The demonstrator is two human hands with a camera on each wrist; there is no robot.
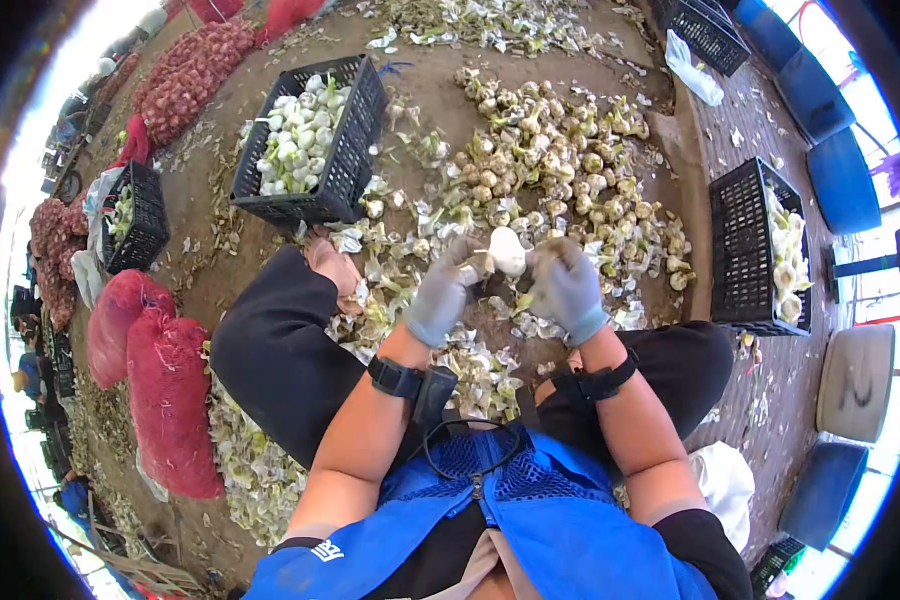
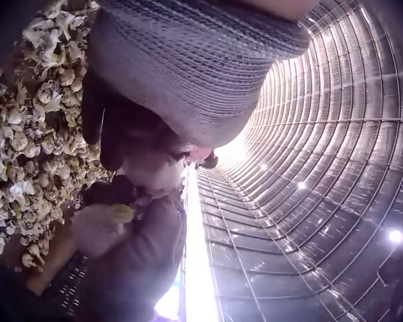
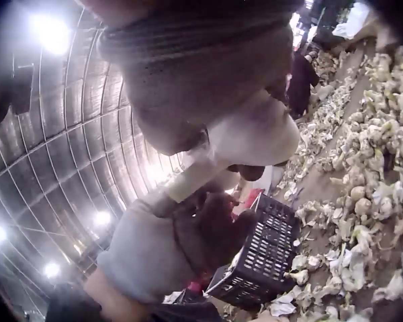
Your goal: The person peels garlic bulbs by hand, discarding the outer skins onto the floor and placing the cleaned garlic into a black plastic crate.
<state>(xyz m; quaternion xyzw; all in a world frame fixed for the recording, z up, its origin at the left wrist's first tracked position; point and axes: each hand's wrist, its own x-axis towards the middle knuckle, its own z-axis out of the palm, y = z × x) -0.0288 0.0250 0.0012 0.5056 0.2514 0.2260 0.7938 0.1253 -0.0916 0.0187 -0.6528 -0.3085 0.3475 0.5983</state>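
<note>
Between my two gloved hands is a white garlic bulb [image 1: 507, 251], its outer skin largely off. My left hand [image 1: 444, 292] grips it from the left, near the stem side. From the right, my right hand [image 1: 567, 290] holds the bulb with curled fingers. The right wrist view shows the pale stem [image 3: 193, 180] running from the bulb [image 3: 255, 134] toward the left hand [image 3: 148, 245]. Below the hands lie loose garlic skins [image 1: 480, 375], and a pile of unpeeled garlic [image 1: 560, 160] spreads in front of them.
A black crate [image 1: 360, 125] of white garlic stands front left, another crate [image 1: 740, 240] at the right. Red mesh sacks [image 1: 175, 400] lie at the left. Blue barrels [image 1: 842, 180] line the right side. My crossed legs [image 1: 280, 340] flank the peelings.
</note>
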